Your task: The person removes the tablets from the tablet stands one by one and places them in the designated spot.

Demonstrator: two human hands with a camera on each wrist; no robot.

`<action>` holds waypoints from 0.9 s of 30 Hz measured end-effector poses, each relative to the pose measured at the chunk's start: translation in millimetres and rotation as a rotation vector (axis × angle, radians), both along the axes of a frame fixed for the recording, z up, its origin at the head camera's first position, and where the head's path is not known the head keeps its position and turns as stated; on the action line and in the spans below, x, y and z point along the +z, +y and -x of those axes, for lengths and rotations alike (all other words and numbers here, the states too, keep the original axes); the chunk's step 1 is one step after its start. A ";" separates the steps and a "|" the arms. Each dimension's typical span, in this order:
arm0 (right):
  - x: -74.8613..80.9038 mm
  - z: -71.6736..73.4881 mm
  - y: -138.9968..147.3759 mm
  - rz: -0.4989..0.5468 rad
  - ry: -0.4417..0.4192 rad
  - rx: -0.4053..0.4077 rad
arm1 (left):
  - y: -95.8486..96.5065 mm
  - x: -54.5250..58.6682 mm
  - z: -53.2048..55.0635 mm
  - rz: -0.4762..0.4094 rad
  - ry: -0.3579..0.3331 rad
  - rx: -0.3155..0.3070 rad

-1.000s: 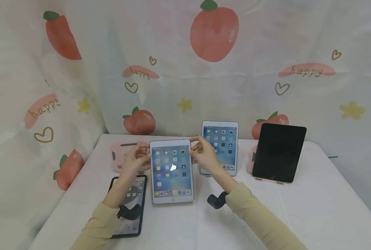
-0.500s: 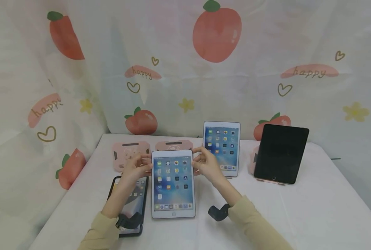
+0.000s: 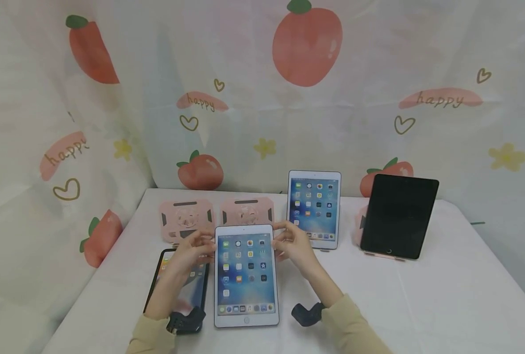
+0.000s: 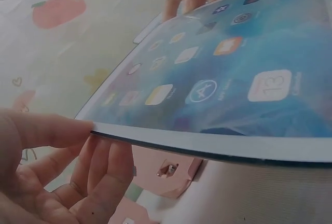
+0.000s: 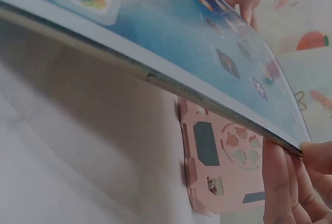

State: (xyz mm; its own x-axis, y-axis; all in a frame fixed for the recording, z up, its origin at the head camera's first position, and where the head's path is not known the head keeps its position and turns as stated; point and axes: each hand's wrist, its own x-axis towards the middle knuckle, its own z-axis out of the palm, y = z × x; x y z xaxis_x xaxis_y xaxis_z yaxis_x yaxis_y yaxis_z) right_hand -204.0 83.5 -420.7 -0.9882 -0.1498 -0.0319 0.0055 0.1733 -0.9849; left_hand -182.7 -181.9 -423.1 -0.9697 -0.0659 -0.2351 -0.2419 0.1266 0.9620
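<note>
A white-framed tablet (image 3: 246, 275) with a lit home screen is held between both hands in the middle of the head view. My left hand (image 3: 194, 250) pinches its upper left edge, thumb on the front and fingers beneath, as the left wrist view shows. On the opposite edge, my right hand (image 3: 294, 246) grips it the same way. Below the tablet's raised side, the right wrist view shows white cloth and a pink tablet stand (image 5: 228, 156). Behind the tablet in the head view, that pink stand (image 3: 247, 209) is partly covered.
Another pink stand (image 3: 186, 216) is at the back left. A black-framed tablet (image 3: 196, 285) lies under my left forearm. To the right, a second white tablet (image 3: 314, 206) and a dark-screened tablet (image 3: 399, 216) lean on stands. A fruit-print cloth (image 3: 245, 123) hangs behind the white-covered table (image 3: 457, 295).
Both hands have drawn the white tablet down and nearer, away from the back of the table. The pink stand behind it, hidden at first, now shows.
</note>
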 end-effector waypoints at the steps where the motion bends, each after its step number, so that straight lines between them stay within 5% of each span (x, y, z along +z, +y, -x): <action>1: -0.9 -0.8 -0.1 0.005 -0.003 0.000 | -0.6 -1.0 -0.4 -0.002 0.003 -0.008; 12: -15.3 -6.4 -0.5 0.051 -0.045 -0.007 | -5.7 -12.9 2.0 -0.070 0.006 -0.099; 27: -29.2 -8.6 0.2 0.060 -0.072 -0.025 | -2.3 -23.4 5.0 -0.049 -0.048 -0.091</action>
State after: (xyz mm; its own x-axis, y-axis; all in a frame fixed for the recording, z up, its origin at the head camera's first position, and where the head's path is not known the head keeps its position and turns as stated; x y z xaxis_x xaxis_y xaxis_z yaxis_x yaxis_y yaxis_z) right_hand -195.3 83.7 -450.0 -0.9871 -0.1289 -0.0949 0.0805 0.1128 -0.9904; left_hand -187.7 -184.2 -446.5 -0.9586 0.0348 -0.2825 -0.2777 0.1034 0.9551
